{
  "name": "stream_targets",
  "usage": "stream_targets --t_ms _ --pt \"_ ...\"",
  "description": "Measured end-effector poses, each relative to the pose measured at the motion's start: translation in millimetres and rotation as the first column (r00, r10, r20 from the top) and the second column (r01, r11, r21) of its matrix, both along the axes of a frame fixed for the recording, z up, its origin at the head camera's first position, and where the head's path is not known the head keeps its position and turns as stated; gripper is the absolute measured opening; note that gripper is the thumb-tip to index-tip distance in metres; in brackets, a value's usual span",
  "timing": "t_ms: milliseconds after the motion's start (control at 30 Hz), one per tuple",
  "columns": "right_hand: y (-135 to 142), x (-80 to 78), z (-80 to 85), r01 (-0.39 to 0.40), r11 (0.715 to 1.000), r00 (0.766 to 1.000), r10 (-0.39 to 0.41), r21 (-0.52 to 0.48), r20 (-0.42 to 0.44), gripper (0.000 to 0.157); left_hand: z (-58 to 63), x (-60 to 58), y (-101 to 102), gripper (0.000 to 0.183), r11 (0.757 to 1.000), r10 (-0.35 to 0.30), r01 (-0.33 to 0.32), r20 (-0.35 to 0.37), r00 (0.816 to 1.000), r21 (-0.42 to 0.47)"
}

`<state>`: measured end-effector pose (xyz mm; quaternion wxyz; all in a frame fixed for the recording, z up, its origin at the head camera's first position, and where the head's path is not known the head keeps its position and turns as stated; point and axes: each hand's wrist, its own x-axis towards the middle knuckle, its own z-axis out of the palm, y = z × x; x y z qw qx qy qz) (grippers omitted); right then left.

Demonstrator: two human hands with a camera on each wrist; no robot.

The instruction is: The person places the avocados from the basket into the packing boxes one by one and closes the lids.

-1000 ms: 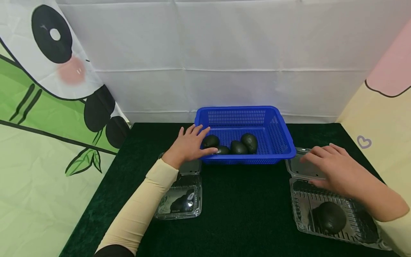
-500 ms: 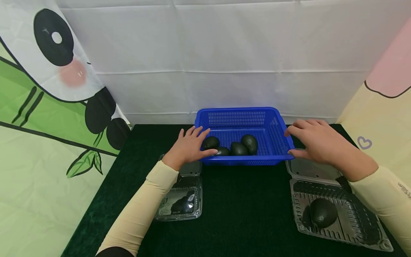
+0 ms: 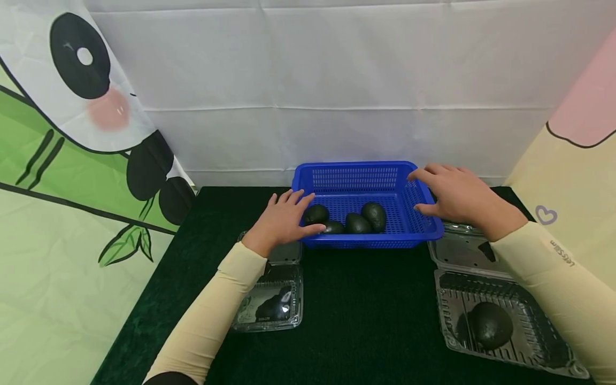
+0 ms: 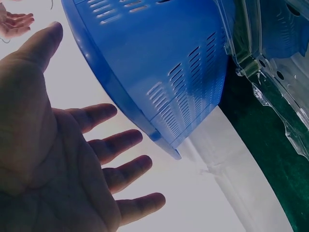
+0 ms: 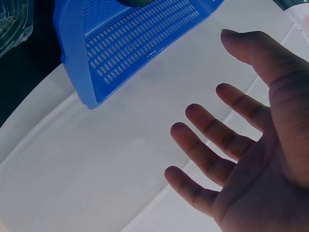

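Observation:
In the head view a blue plastic basket [image 3: 366, 241] stands at the back of the table, with several dark avocados [image 3: 373, 216] toward its near left part. My left hand [image 3: 284, 223] hovers at the basket's left front corner, fingers spread, holding nothing. Above the basket's right rim is my right hand [image 3: 457, 198], fingers extended and thumb apart. Both palms are bare in the wrist views. At the right an open clear plastic clamshell box [image 3: 447, 321] has one avocado [image 3: 491, 325] in it; my right forearm crosses over that box.
Another open clamshell box [image 3: 297, 299] lies at the left, partly hidden under my left forearm. Dark green cloth [image 3: 366, 321] covers the table. A white curtain [image 3: 346, 80] hangs right behind the basket, and printed cloths flank both sides.
My right hand has risen from over the right clamshell box and moved left and back to the basket's right rim. The left hand has stayed in place.

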<state>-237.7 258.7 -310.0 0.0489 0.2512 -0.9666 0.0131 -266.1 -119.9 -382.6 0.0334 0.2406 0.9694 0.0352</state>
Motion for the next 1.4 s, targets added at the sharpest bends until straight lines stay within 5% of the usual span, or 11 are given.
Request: stream_targets --t_ms 633,1400 --pt "-23.9 -42.9 -21.3 0.053 0.998 0.99 -0.05 -0.019 0.13 0.064 5.8 9.4 -0.3 0.09 0.999 -0.039 0.039 -0.039 0.998 0.023" --pt "-63.4 -69.2 -61.4 0.117 0.993 0.957 -0.114 0.005 0.267 0.075 8.8 15.4 4.4 0.091 0.998 -0.065 0.066 -0.052 0.997 0.018"
